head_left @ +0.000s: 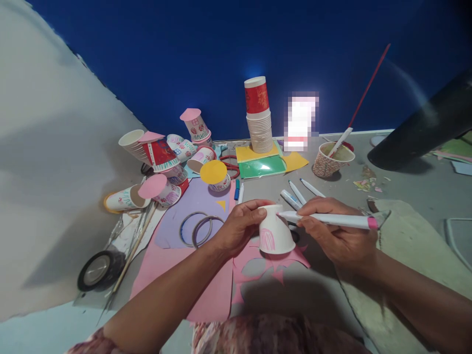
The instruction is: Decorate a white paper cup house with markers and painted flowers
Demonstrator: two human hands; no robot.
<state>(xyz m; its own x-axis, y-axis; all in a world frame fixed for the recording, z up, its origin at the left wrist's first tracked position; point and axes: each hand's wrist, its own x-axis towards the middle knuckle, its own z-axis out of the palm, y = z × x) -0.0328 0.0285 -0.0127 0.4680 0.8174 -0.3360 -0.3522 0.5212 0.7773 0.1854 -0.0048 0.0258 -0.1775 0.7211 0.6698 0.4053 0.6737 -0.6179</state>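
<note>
Blue wall fills the back of the scene, and below it a grey tabletop carries a spread of craft things. Pink paper lies nearest the person, with scraps cut out of it, and a purple sheet overlaps its far end; two wire rings sit on the purple. Yellow and green sheets lie by the wall under a tall stack of cups, its top cup red. To the left is a heap of decorated cups, some capped with pink discs, one with a yellow disc. A tape roll rests near the left edge. A patterned cup to the right holds a stick. Loose pens lie beyond the hands.

The left hand has its grip closed around a white cup, held upside down just over the pink paper at the middle of the tabletop; a pink scribble shows on the cup's side. The right hand grips a marker, white with a pink band, its tip touching the cup's upper edge.
</note>
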